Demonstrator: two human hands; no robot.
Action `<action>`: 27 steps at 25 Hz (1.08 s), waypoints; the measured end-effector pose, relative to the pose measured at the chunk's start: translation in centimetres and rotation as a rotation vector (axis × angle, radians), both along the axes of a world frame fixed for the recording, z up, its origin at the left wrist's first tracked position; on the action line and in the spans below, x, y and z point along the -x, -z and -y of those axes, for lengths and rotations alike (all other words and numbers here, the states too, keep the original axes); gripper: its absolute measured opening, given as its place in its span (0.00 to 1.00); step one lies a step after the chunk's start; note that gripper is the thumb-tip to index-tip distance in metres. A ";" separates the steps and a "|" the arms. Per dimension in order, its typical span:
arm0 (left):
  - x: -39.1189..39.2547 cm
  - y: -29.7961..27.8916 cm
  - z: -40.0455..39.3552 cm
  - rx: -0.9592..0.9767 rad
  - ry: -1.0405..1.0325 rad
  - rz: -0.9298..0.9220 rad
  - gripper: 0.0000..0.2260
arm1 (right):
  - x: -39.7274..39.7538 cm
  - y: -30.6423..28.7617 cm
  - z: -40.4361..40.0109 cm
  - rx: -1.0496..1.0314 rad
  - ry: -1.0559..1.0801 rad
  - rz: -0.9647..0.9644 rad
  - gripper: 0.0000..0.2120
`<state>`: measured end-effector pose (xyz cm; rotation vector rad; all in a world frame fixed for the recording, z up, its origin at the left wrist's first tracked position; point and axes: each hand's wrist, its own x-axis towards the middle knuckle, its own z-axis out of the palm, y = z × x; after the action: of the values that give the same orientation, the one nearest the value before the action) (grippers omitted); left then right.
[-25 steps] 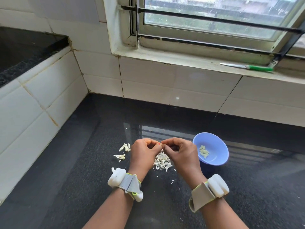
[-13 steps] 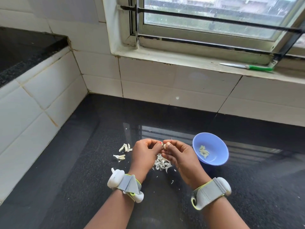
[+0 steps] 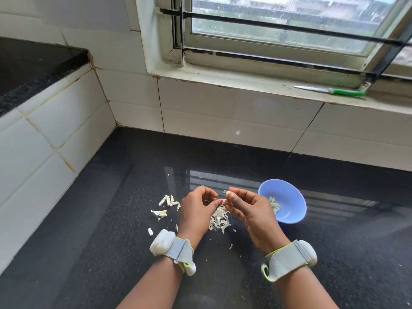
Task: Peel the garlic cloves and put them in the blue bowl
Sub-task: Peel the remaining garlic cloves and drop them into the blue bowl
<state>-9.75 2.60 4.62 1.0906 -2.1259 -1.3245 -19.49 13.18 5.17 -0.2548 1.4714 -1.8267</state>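
My right hand (image 3: pixel 247 210) pinches a small pale garlic clove (image 3: pixel 229 194) between thumb and fingertips, above the black counter. My left hand (image 3: pixel 196 210) is curled beside it, its fingertips meeting the right hand's just below the clove; what they pinch is too small to tell. A heap of peeled skins (image 3: pixel 219 220) lies under the hands. Several unpeeled cloves (image 3: pixel 166 206) lie left of my left hand. The blue bowl (image 3: pixel 289 197) stands just right of my right hand with several peeled cloves (image 3: pixel 274 205) inside.
A green-handled knife (image 3: pixel 330 91) lies on the window sill at the back right. White tiled walls close off the counter at the back and left, with a raised black ledge (image 3: pixel 33 72) at the far left. Stray skin bits dot the black counter (image 3: pixel 111 241).
My right hand has turned and lifted slightly, so the clove now shows at its fingertips. The left hand stayed nearly in place.
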 end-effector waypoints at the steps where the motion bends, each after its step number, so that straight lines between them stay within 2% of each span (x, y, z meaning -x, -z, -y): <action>1: -0.1 -0.2 -0.1 -0.013 0.001 -0.042 0.03 | 0.0 0.0 0.0 -0.016 0.000 -0.033 0.09; 4: -0.2 -0.4 -0.2 0.010 0.026 -0.111 0.05 | 0.0 0.0 -0.1 -0.054 -0.003 -0.130 0.09; 8: 0.0 -0.8 -0.1 0.061 0.034 -0.091 0.04 | -0.1 0.0 0.1 -0.120 -0.034 -0.280 0.08; 12: 0.2 -1.2 -0.2 -0.084 0.028 -0.157 0.05 | -0.1 0.1 0.3 -0.170 -0.049 -0.384 0.05; 15: 0.3 -0.9 -0.1 -0.122 -0.027 -0.180 0.10 | 0.1 0.2 0.4 -0.094 -0.036 -0.257 0.06; 20: 0.2 -0.9 -0.2 -0.096 -0.042 -0.157 0.10 | 0.2 0.1 0.4 0.020 -0.045 0.026 0.09; 23: 0.1 -1.2 -0.3 -0.021 -0.006 -0.156 0.05 | 0.2 0.0 0.4 0.026 -0.045 0.014 0.10; 27: 0.0 -1.4 -0.2 0.071 0.032 -0.120 0.02 | 0.1 -0.3 0.2 -0.011 -0.070 -0.135 0.13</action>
<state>-9.71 2.76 6.04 0.9287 -2.0931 -1.2852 -19.56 13.03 5.43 -0.4261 1.5439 -1.7743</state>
